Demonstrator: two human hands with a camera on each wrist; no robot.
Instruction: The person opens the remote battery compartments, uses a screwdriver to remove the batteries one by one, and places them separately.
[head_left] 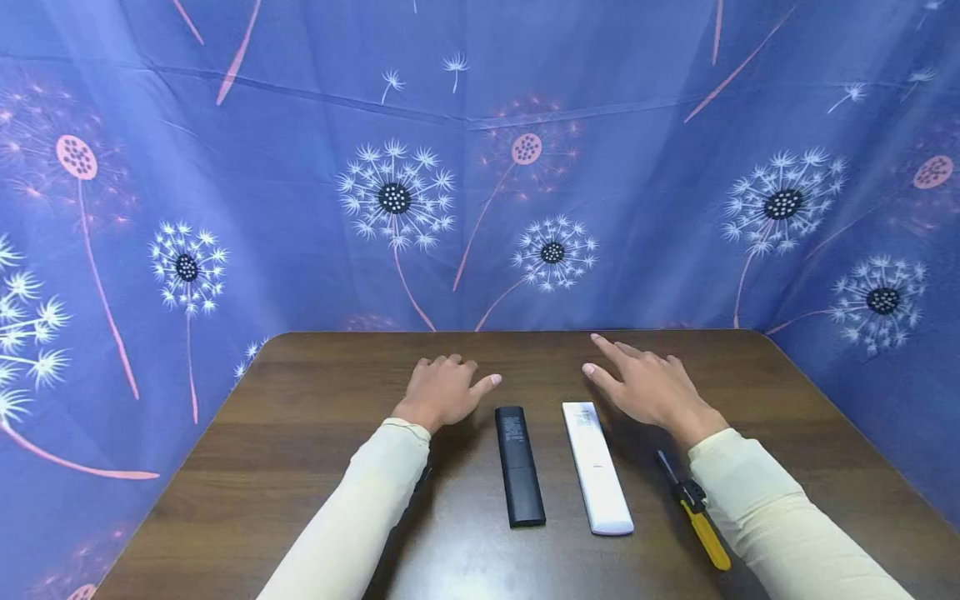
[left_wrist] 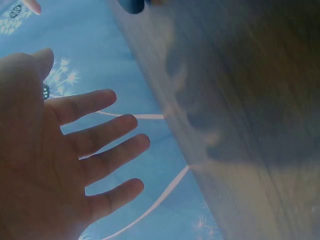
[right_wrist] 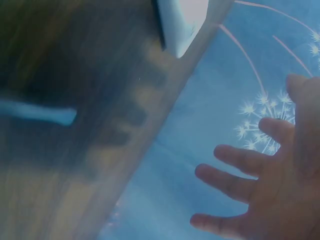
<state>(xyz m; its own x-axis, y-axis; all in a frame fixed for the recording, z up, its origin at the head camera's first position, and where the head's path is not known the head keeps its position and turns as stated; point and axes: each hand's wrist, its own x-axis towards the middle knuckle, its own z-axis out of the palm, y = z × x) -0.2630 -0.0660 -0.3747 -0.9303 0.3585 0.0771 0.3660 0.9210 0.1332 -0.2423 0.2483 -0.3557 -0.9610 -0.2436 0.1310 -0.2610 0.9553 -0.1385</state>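
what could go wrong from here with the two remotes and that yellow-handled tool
The right sleeve appears close beside the yellow-handled tool in the head view, so lowering or swinging that arm might knock it. The black remote and white remote lie side by side, so reaching for one could nudge the other.

Blue dandelion-print cloth (head_left: pixel 292 208) hangs behind the wooden table (head_left: pixel 300 400).

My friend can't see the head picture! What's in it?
A left hand and right hand reach, empty, over a wooden table. Nearer lie a black remote, white remote and yellow-handled tool; blue dandelion cloth hangs behind.
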